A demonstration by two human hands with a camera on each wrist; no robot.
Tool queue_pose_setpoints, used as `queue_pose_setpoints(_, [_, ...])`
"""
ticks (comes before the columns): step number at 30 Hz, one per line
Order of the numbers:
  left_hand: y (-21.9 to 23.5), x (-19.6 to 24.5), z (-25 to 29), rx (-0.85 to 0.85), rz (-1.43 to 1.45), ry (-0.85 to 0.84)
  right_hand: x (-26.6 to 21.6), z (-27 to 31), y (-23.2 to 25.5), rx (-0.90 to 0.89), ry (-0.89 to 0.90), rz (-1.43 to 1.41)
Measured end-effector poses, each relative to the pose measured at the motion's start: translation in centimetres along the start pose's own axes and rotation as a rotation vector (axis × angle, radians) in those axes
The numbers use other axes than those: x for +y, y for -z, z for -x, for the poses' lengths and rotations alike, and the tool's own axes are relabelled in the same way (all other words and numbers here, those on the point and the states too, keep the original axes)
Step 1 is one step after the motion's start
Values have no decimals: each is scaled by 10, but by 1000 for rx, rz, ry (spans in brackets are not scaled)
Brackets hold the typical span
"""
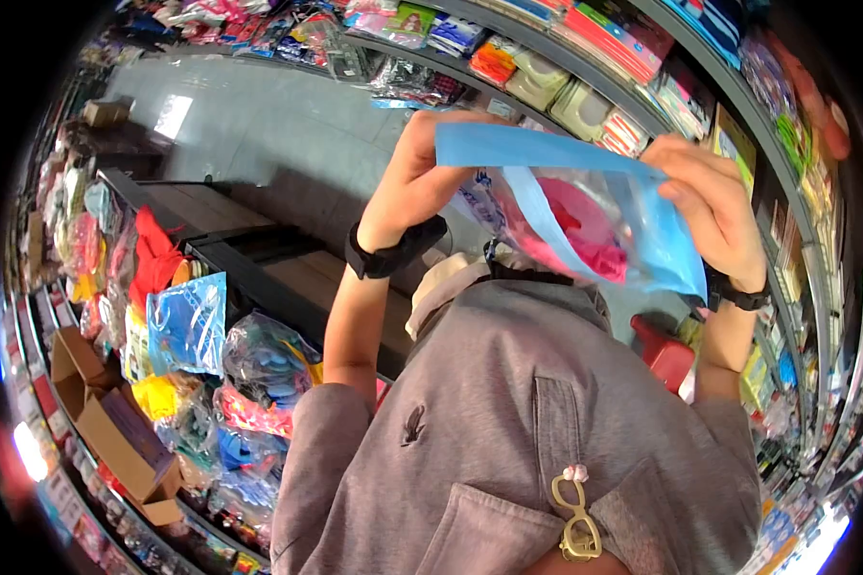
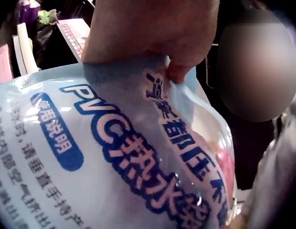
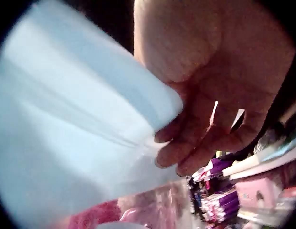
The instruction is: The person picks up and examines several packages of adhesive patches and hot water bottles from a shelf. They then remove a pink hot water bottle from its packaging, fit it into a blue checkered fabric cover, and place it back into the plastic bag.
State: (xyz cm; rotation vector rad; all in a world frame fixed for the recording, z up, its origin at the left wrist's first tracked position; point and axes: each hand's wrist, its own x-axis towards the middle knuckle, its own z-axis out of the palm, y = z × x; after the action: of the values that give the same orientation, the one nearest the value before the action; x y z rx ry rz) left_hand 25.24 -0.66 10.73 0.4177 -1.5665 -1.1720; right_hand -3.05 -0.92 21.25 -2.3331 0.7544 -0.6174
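Observation:
A light-blue and clear plastic bag (image 1: 537,149) with something pink and red inside is held up in front of the chest. The left hand (image 1: 430,158) pinches its upper left corner. At its right edge the right hand (image 1: 705,192) grips the blue plastic between thumb and fingers. Dark blue printed lettering covers the bag (image 2: 105,157) in the left wrist view, with the left hand (image 2: 157,33) at its top edge. In the right wrist view the fingertips of the right hand (image 3: 210,86) hold the corner of the bag (image 3: 81,109).
Shelves of packaged goods (image 1: 585,105) run along the top and right. Bagged items (image 1: 273,359) lie heaped at the left, near an open cardboard box (image 1: 125,436). A red object (image 1: 664,355) stands below the right forearm. Grey tiled floor (image 1: 259,105) shows beyond the hands.

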Motion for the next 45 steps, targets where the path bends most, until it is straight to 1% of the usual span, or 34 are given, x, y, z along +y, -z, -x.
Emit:
queue_pose_setpoints(1, [-4, 0, 3, 34, 7, -11, -7, 2, 1, 3, -50, 126])
queue_pose_setpoints(2, [-8, 6, 3, 11, -61, 59, -11, 1, -1, 43, 30, 337])
queue_pose_setpoints(5, [-27, -2, 1, 150, 98, 49, -41, -5, -11, 204, -92, 656])
queue_pose_setpoints(6, [-26, -4, 3, 126, 79, 95, -57, -6, -17, 325, -163, 672])
queue_pose_setpoints(7, [-24, -9, 2, 102, 0, 43, -54, 2, -28, 451, -92, 595])
queue_pose_setpoints(9, [-21, -16, 0, 62, -162, -55, -59, 7, -45, 335, 9, 391])
queue_pose_setpoints(10, [-21, -14, -1, 82, -147, -32, -54, 3, -57, 304, 17, 361])
queue_pose_setpoints(12, [-15, -10, -5, 79, -203, -40, -33, -11, -76, 242, 40, 300])
queue_pose_setpoints(13, [-10, -9, -9, 79, -235, -47, -23, -16, -77, 249, -3, 329])
queue_pose_setpoints(15, [1, -5, -11, 87, -307, -20, -6, -23, -78, 414, 29, 452])
queue_pose_setpoints(17, [14, -4, -12, 104, -374, -17, 0, -33, -65, 486, 101, 407])
queue_pose_setpoints(18, [18, -2, -12, 104, -387, -32, -1, -35, -62, 434, 40, 263])
queue_pose_setpoints(21, [25, 0, -12, 108, -402, -30, 16, -44, -69, 313, 15, 224])
queue_pose_setpoints(22, [26, -1, -12, 117, -402, -15, 18, -48, -70, 334, 2, 283])
queue_pose_setpoints(25, [34, -4, -5, 140, -399, 25, 34, -60, -75, 240, -56, 134])
queue_pose_setpoints(26, [36, -5, -2, 151, -400, 31, 43, -66, -79, 254, 12, 151])
queue_pose_setpoints(29, [35, -4, 1, 172, -407, 62, 53, -77, -88, 87, 59, 132])
queue_pose_setpoints(30, [31, -2, 2, 173, -413, 83, 51, -80, -88, 22, 84, 89])
queue_pose_setpoints(32, [25, -2, 6, 206, -460, 141, 51, -87, -88, -125, -7, 149])
queue_pose_setpoints(33, [25, -1, 10, 208, -499, 244, 51, -90, -88, -197, -55, 181])
queue_pose_setpoints(34, [25, 0, 12, 209, -535, 344, 56, -92, -94, -177, -53, 200])
queue_pose_setpoints(35, [25, -2, 14, 212, -569, 443, 63, -92, -101, -169, -37, 256])
queue_pose_setpoints(36, [23, -13, 20, 283, -533, 282, 70, -92, -108, -162, -21, 311])
queue_pose_setpoints(37, [24, -19, 25, 252, -548, 283, 77, -92, -116, -157, -4, 365])
queue_pose_setpoints(38, [26, -23, 29, 225, -564, 287, 84, -92, -121, -172, 53, 332])
queue_pose_setpoints(40, [26, -32, 42, 205, -543, 276, 99, -91, -133, -249, 169, 351])
queue_pose_setpoints(42, [20, -29, 53, 221, -576, 342, 93, -89, -137, -299, 255, 310])
queue_pose_setpoints(44, [21, -25, 64, 224, -612, 428, 95, -88, -149, -399, 245, 269])
queue_pose_setpoints(45, [21, -24, 70, 227, -590, 427, 96, -86, -154, -438, 243, 234])
